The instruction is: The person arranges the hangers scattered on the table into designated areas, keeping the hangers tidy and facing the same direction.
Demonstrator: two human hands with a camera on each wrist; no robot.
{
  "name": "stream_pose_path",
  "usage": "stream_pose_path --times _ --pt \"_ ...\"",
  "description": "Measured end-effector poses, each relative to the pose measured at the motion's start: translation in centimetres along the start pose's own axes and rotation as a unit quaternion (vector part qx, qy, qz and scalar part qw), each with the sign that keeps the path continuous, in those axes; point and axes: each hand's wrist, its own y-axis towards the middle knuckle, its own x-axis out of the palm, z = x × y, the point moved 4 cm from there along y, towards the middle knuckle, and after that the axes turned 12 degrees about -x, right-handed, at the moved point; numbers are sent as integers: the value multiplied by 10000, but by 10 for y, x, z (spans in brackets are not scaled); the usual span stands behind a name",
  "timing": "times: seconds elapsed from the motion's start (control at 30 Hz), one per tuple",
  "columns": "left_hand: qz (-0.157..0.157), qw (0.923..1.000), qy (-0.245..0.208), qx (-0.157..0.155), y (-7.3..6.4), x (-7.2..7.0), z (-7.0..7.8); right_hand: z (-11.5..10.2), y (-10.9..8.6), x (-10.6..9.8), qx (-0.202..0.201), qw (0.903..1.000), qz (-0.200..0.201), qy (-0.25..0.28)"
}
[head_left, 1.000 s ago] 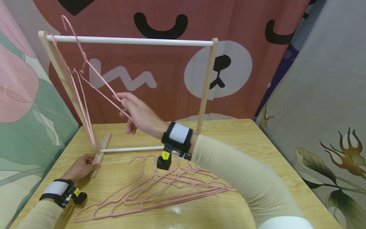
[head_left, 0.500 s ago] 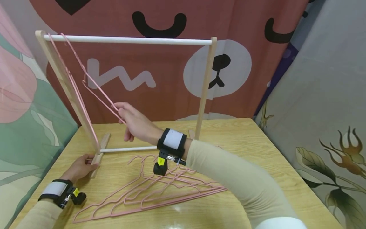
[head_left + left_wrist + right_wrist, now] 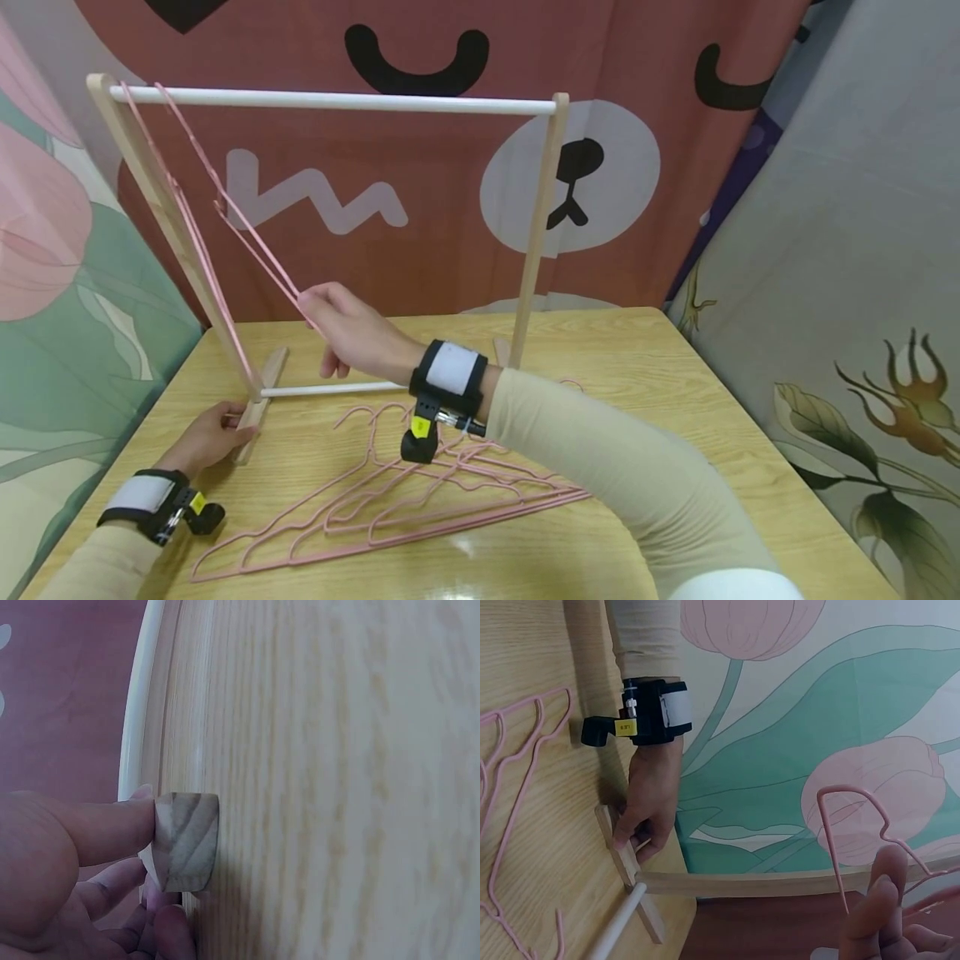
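My right hand pinches a pink clothes hanger by its lower side. That hanger's hook lies over the white top rod of a wooden rack, close to the rod's left end. Another pink hanger hangs beside the rack's left upright. Down on the table, my left hand grips the near end of the rack's wooden foot; its thumb presses one face and its fingers curl beneath. In the right wrist view, the held hanger's rounded shoulder rises past my fingertips.
Several more pink hangers lie overlapped on the wood-grain table in front of the rack. A lower white rod joins the rack's sides near the tabletop. Printed curtains stand close behind and on both sides.
The right hand has lowered the hanger, and its hook has come down from above the top rod onto it. The hanger swung slightly leftward. The left hand has stayed on the foot.
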Motion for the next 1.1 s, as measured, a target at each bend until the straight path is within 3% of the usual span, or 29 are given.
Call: stream_pose_path --times 0.43,0.77,0.93,1.1 --pt "14 10000 -18 9 -2 1 2 3 -10 -7 152 9982 -367 -449" --pt "38 9998 30 183 0 0 3 13 -38 -47 276 9920 -699 -1014" --pt "-106 9995 -22 305 -1 4 0 23 -66 -81 354 9761 -1243 -1746" --pt "-45 9994 4 344 -1 3 -2 30 -92 -130 281 9438 -1745 -2792"
